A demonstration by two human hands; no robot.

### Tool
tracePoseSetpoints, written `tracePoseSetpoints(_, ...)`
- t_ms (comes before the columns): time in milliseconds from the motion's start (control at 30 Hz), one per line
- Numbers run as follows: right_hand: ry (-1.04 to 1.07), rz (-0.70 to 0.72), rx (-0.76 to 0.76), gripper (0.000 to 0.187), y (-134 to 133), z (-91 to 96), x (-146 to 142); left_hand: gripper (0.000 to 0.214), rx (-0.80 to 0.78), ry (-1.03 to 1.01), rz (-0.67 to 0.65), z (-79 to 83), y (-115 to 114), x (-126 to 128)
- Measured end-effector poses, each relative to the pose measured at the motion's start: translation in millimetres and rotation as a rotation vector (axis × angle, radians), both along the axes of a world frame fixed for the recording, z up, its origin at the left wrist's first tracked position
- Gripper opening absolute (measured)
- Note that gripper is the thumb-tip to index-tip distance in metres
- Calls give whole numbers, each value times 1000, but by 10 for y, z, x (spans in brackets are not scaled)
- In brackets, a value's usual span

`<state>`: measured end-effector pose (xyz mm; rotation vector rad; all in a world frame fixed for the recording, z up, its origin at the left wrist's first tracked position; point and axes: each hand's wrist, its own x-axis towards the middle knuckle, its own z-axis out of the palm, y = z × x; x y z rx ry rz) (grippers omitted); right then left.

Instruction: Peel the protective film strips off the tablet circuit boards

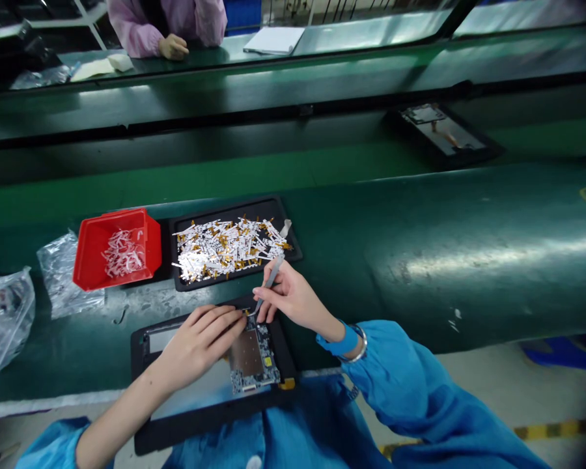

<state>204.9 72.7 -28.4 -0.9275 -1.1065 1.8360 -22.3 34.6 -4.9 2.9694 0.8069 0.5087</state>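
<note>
A tablet-like device (190, 417) lies opened on the bench edge in front of me, its circuit board (268, 352) showing on the right side. My right hand (288, 293) is closed around grey tweezers (272, 277), whose tips reach down to the board's upper edge. My left hand (202, 342) rests over the device with its fingers stretched out, fingertips beside the tweezer tips. What lies under those fingertips is hidden. Just beyond my hands, a black tray (295, 247) holds a heap of white and amber flex strips (224, 247).
Left of the tray stands a red bin (90, 260) with thin white scraps. Plastic bags (2, 326) lie at the far left. Another opened device (444, 133) sits on the green conveyor (322, 163). Across it, a person in pink sleeves (137, 29) sits near a white notebook (273, 40).
</note>
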Motion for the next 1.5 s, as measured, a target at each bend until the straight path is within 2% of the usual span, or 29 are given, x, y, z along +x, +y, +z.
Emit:
tracePoseSetpoints(300, -57, 43, 86, 31, -7, 31, 1, 31, 5, -3, -2, 11, 11, 9)
tracePoseSetpoints(733, -6, -47, 21, 38, 4, 10, 27, 31, -43, -21, -16, -12, 24, -16)
tracePoseSetpoints(1267, 7, -36, 1, 41, 19, 13, 28, 28, -28, -11, -42, 4, 34, -8)
tracePoseSetpoints(1500, -51, -61, 92, 41, -31, 17, -29, 29, -6, -12, -30, -5, 18, 0)
